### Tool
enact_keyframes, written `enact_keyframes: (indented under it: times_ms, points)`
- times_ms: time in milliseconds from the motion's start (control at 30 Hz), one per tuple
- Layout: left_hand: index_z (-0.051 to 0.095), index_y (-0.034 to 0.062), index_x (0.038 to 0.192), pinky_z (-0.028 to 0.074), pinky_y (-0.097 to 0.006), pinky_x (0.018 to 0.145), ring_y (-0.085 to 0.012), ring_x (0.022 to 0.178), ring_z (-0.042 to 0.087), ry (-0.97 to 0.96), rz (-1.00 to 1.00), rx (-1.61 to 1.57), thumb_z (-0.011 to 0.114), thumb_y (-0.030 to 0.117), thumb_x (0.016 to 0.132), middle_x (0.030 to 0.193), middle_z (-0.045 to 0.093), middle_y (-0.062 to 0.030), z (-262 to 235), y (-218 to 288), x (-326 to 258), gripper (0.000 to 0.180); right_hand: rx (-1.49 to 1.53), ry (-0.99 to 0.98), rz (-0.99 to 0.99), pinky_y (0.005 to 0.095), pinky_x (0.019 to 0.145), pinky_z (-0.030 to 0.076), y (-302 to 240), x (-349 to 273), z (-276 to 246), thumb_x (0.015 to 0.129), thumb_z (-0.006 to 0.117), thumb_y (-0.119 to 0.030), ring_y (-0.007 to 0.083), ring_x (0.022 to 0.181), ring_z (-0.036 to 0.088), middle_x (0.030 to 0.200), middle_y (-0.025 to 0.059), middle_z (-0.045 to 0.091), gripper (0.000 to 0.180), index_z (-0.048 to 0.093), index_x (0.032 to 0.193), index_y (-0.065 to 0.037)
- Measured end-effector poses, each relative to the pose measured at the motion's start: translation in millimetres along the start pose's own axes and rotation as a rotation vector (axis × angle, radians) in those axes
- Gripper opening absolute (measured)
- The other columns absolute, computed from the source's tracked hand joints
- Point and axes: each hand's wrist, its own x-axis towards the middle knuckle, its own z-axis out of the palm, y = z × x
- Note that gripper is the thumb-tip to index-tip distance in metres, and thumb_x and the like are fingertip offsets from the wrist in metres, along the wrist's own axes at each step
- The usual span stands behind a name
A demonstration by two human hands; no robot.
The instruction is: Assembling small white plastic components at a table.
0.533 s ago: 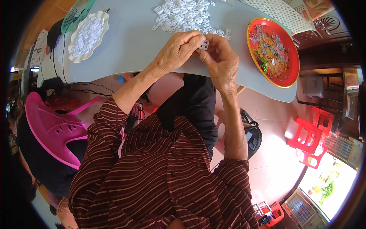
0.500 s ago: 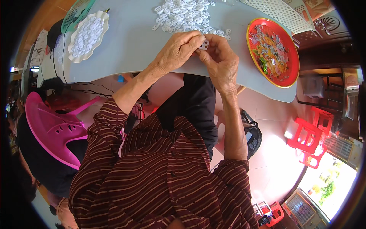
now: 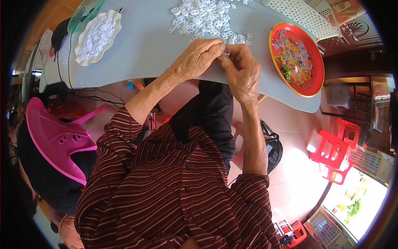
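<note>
My left hand (image 3: 198, 58) and my right hand (image 3: 242, 72) meet over the table's near edge. Between their fingertips is a small white plastic piece with holes (image 3: 226, 53), mostly covered by the fingers. Both thumbs and forefingers pinch together at it. Just beyond my hands lies a loose pile of similar white plastic pieces (image 3: 201, 17). To the right, a red round tray (image 3: 317, 68) with a gold rim holds many small thin metal-looking bits and one white piece. On the left, a white scalloped dish (image 3: 85, 63) is heaped with white pieces.
The grey table (image 3: 145, 41) ends close to my lap. A green plastic basket (image 3: 83, 14) and a white perforated basket (image 3: 298, 16) stand at its far corners. A pink plastic chair (image 3: 49, 137) is at my left, red stools (image 3: 331, 149) at the right, a black bag (image 3: 273, 149) on the floor.
My hands have come slightly nearer to me, still together. The white piece, with its holes plainly showing before, is now more covered by my fingers.
</note>
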Motion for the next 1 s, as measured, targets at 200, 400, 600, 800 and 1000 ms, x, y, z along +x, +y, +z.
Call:
enact_keyframes:
  times_ms: [200,400,600,800,1000]
  points:
    - [0.049,-0.0016,0.078,0.04,-0.032,0.06,-0.0154,0.06,0.041,-0.039,-0.046,-0.061,0.042,0.029,0.094,0.062,0.047,-0.0089,-2,5,2,0.035,0.047,-0.001,-0.016,0.0239,0.06,0.048,12,-1,-1,0.079,0.068,0.0,0.01,0.066,0.061,0.073,0.0079,0.066,0.016,0.056,0.089,0.002]
    - [0.05,-0.0012,0.077,0.04,-0.031,0.061,-0.0149,0.06,0.042,-0.085,-0.053,-0.097,0.042,0.028,0.093,0.062,0.048,-0.0072,-2,8,2,0.034,0.158,-0.005,-0.006,0.0231,0.059,0.047,20,-3,-2,0.08,0.069,-0.002,0.0075,0.065,0.059,0.071,0.0051,0.065,0.014,0.057,0.087,0.001]
    - [0.048,-0.0003,0.08,0.039,-0.036,0.063,-0.0231,0.063,0.043,-0.121,-0.021,-0.087,0.04,0.031,0.093,0.066,0.046,-0.0106,-1,0,6,0.034,0.072,0.008,0.0,0.0219,0.057,0.045,16,0,-7,0.083,0.066,-0.005,0.0065,0.063,0.055,0.069,0.004,0.064,0.01,0.059,0.085,0.001]
    - [0.05,0.0009,0.079,0.039,-0.033,0.065,-0.0177,0.066,0.045,-0.111,-0.081,-0.176,0.037,0.038,0.096,0.066,0.048,-0.0067,-2,14,3,0.042,0.205,0.02,0.083,0.0219,0.057,0.046,7,3,-5,0.087,0.062,-0.007,0.0071,0.064,0.056,0.072,0.0032,0.064,0.01,0.062,0.092,0.002]
    - [0.054,0.0026,0.078,0.043,-0.029,0.072,-0.0131,0.073,0.051,0.182,-0.142,-0.531,0.039,0.034,0.096,0.073,0.054,-0.0044,-3,-2,-10,0.039,-0.3,0.097,-0.081,0.0244,0.052,0.044,-23,88,-63,0.087,0.053,-0.005,0.0071,0.057,0.054,0.069,0.0048,0.063,0.014,0.065,0.091,0.0]
